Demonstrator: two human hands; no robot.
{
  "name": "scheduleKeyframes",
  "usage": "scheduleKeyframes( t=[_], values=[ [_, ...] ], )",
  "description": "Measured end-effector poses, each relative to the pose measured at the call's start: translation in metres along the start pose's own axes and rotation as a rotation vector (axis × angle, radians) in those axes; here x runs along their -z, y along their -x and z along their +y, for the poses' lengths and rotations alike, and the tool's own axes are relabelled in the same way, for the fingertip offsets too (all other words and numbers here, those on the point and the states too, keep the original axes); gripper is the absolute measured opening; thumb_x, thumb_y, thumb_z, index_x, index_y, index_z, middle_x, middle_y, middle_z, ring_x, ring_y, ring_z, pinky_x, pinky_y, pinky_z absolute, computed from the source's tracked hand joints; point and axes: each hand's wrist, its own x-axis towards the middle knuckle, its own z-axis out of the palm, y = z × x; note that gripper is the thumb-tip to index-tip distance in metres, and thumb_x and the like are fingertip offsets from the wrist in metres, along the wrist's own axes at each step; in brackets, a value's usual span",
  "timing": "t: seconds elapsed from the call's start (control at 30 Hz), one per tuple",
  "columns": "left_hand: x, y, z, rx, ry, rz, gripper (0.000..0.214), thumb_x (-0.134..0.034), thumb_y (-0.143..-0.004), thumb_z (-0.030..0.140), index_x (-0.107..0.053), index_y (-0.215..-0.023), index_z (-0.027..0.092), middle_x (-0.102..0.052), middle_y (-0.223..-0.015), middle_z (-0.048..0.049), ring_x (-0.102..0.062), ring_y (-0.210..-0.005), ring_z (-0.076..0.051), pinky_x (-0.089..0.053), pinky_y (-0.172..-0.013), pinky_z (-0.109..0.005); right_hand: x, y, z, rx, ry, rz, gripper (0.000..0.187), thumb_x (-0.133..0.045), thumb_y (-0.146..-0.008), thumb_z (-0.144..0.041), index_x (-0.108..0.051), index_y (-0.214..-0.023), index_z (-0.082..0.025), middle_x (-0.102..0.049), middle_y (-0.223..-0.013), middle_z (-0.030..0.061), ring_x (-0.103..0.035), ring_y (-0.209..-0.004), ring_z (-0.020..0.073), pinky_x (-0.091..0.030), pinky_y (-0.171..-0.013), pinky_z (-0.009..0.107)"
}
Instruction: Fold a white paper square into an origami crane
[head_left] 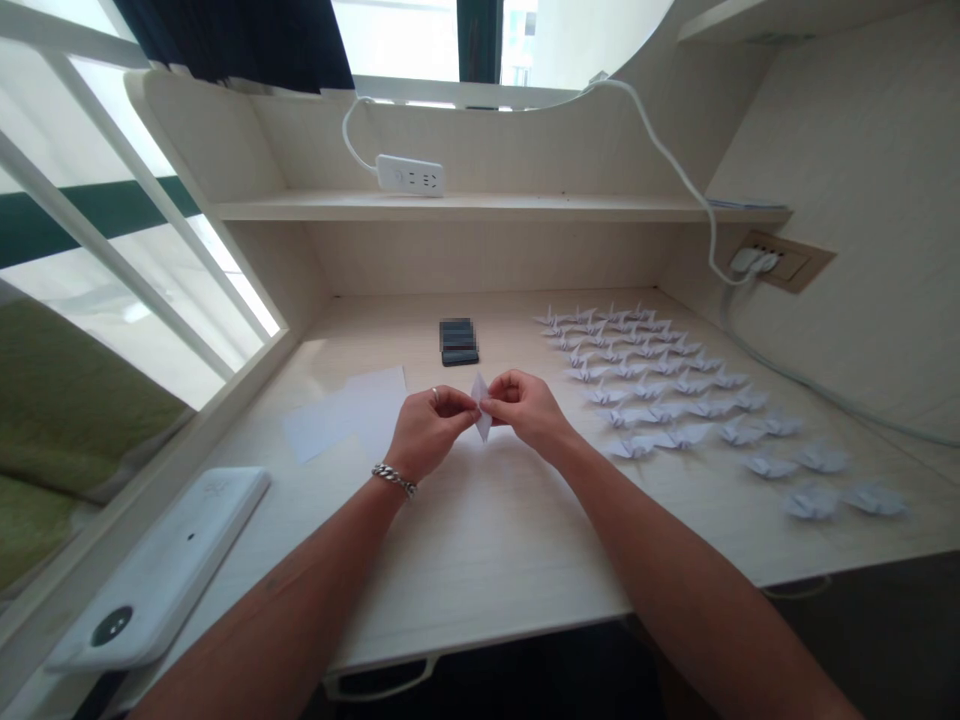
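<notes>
Between my two hands, above the middle of the desk, is a small folded piece of white paper (482, 420), shaped like a narrow upright diamond. My left hand (429, 425), with a ring and a chain bracelet at the wrist, pinches its left side. My right hand (526, 408) pinches the right side with thumb and forefinger. Several white paper cranes (664, 385) stand in rows on the right half of the desk. To the left of my left hand lie flat sheets of white paper (322, 425).
A dark phone (459, 342) lies behind my hands. At the left edge is a long white device (165, 570). The shelf (510, 208) holds a power strip (410, 175). A white cable (675, 160) runs down to a wall socket (787, 262) on the right.
</notes>
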Motion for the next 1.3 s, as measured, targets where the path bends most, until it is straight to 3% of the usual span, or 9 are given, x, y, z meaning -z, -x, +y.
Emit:
scheduleKeyframes(
  t=[0.4,0.63,0.83,1.0,1.3],
  values=[
    [-0.004,0.000,0.002,0.097,0.265,0.018,0.029,-0.082,-0.058,0.024,-0.065,-0.078,0.013,-0.070,-0.073,-0.0033,-0.066,-0.067,-0.016,-0.055,-0.069,-0.032,-0.003,0.005,0.000,0.260,0.343,0.070,0.018,-0.062,-0.074,-0.024,-0.046,-0.081,-0.022,-0.055,-0.065,-0.0052,-0.055,-0.058,0.0120,-0.043,-0.055,0.024],
    [-0.003,-0.002,0.001,0.062,0.265,0.071,0.031,-0.082,-0.057,0.022,-0.061,-0.078,0.013,-0.067,-0.070,-0.0008,-0.064,-0.065,-0.013,-0.054,-0.067,-0.028,-0.003,0.002,0.001,0.076,0.028,-0.010,0.025,-0.065,-0.073,-0.027,-0.049,-0.091,-0.020,-0.066,-0.067,-0.0016,-0.065,-0.062,0.0165,-0.054,-0.062,0.032],
    [-0.004,-0.001,0.004,0.141,0.304,0.068,0.037,-0.082,-0.059,0.026,-0.062,-0.087,0.013,-0.070,-0.071,-0.0028,-0.066,-0.065,-0.015,-0.055,-0.068,-0.030,-0.001,0.000,0.005,0.127,0.086,0.010,0.026,-0.070,-0.068,-0.024,-0.052,-0.086,-0.019,-0.065,-0.069,-0.0015,-0.065,-0.064,0.0158,-0.055,-0.063,0.031],
    [-0.004,-0.001,0.001,0.180,0.165,-0.019,0.030,-0.077,-0.067,0.038,-0.068,-0.074,0.011,-0.070,-0.065,-0.0065,-0.065,-0.061,-0.015,-0.054,-0.065,-0.030,0.000,0.001,0.004,0.144,0.141,0.015,0.021,-0.068,-0.070,-0.023,-0.053,-0.085,-0.020,-0.065,-0.068,-0.0021,-0.064,-0.063,0.0154,-0.054,-0.062,0.030],
    [-0.004,-0.003,-0.005,0.086,-0.027,-0.054,0.024,-0.069,-0.073,0.038,-0.067,-0.071,0.014,-0.068,-0.060,-0.0042,-0.063,-0.058,-0.016,-0.050,-0.058,-0.027,0.000,0.001,0.006,0.177,0.262,0.030,0.015,-0.062,-0.073,-0.023,-0.053,-0.086,-0.021,-0.065,-0.068,-0.0019,-0.063,-0.064,0.0156,-0.052,-0.062,0.029]
  ],
)
